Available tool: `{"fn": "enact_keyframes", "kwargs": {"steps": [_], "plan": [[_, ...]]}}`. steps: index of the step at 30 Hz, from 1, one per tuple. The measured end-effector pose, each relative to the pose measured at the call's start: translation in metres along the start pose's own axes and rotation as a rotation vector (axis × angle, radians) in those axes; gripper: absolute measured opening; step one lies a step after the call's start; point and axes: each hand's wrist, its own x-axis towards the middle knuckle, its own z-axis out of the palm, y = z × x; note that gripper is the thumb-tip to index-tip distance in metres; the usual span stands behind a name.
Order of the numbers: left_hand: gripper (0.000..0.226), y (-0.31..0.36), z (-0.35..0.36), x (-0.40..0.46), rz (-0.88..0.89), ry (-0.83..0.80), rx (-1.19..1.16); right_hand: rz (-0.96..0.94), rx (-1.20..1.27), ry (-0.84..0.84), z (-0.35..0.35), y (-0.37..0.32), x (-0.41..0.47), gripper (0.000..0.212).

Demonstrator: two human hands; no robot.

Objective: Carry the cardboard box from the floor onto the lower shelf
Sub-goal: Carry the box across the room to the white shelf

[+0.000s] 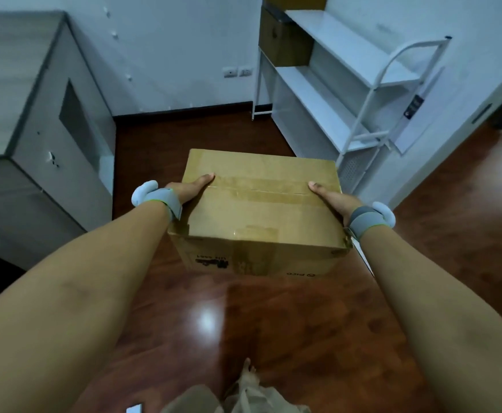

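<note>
Cardboard box (pixel 258 210), plain brown corrugated, rectangular, top seam closed with glossy clear tape, dark print on the near face. Held between both hands, apparently clear of the floor (pixel 273 329), though the underside is hidden and contact cannot be ruled out. Left hand (pixel 188 190) pressed flat against the left side, thumb lying over the top edge; right hand (pixel 331 199) mirrored on the right side, thumb likewise on top; both clamping the box by palm pressure, fingers out of sight below the edges. Grey strap with a white rounded puck on each wrist. Progress judged as pickup done, carry under way; placement not yet begun. Shelf unit (pixel 360 84) ahead and to the right, well apart from the box: white painted metal frame, thin tubular posts, flat white boards, perforated panel low at the near end. Lower shelf (pixel 318 99) bare on its visible part. Second brown box (pixel 284 46) already standing on a higher level at the far end. Floor dark red-brown, polished, strongly reflective. Grey cabinet (pixel 35 120) at left, matte, boxy.
</note>
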Motion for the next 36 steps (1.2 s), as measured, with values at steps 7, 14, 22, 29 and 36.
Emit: {"fn": "enact_keyframes", "kwargs": {"steps": [7,14,22,29,36], "plan": [[0.129,0.051,-0.010,0.069,-0.008,0.040,-0.054,-0.072,-0.035,-0.060,0.031,-0.067,0.074,0.080],[0.130,0.121,-0.043,0.173,-0.006,0.037,-0.028,-0.049,-0.031,-0.080,0.093,-0.140,0.163,0.081],[0.132,0.193,-0.085,0.276,-0.020,-0.010,0.027,-0.006,0.002,-0.047,0.154,-0.206,0.241,0.092],[0.130,0.248,-0.097,0.346,-0.009,-0.010,0.019,-0.007,0.001,-0.023,0.183,-0.257,0.306,0.100],[0.118,0.305,-0.086,0.411,0.022,0.012,0.026,0.008,0.017,-0.048,0.198,-0.303,0.382,0.096]]}}
